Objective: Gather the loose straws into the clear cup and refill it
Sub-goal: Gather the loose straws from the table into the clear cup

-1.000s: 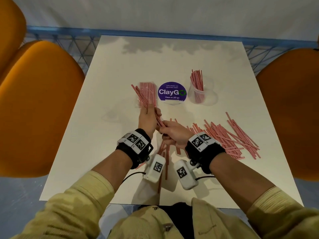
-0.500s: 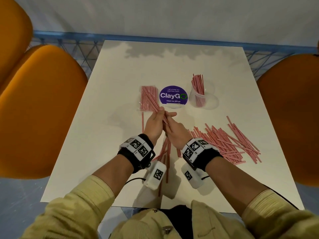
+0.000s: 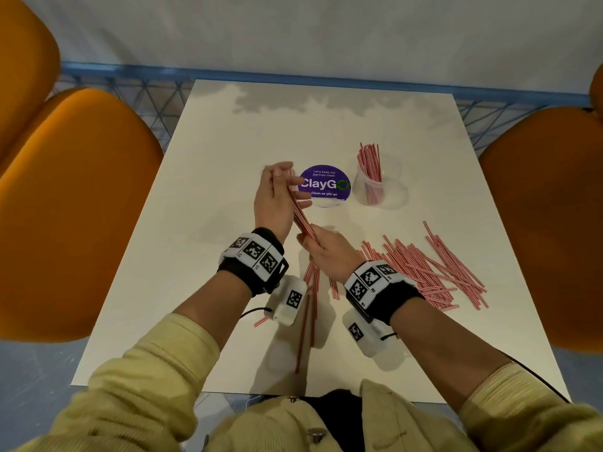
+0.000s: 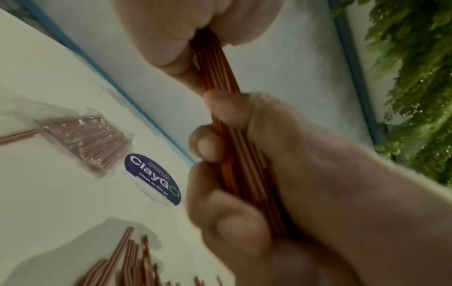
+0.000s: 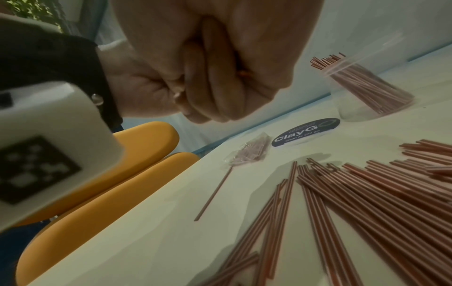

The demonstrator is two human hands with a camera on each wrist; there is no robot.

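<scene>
A bundle of red-and-white straws [image 3: 298, 210] is held slanted above the table. My left hand [image 3: 287, 187] pinches its upper end and my right hand [image 3: 313, 243] grips its lower end in a fist. In the left wrist view the straws [image 4: 220, 77] run between both hands. The clear cup [image 3: 391, 190] stands at the back right with several straws [image 3: 370, 164] upright in it. A big pile of loose straws [image 3: 424, 272] lies to the right of my right hand. A few more straws [image 3: 311, 288] lie under my wrists.
A purple round ClayGo sticker [image 3: 324, 184] sits beside the cup. A clear packet of straws [image 4: 85, 139] lies left of the sticker, with one stray straw [image 5: 212, 195] near it. Orange chairs [image 3: 71, 207] flank the white table [image 3: 212, 158] on both sides.
Both hands have risen off the table with the bundle. My left hand moved up and away along the straws, and my right hand drew back to the lower end.
</scene>
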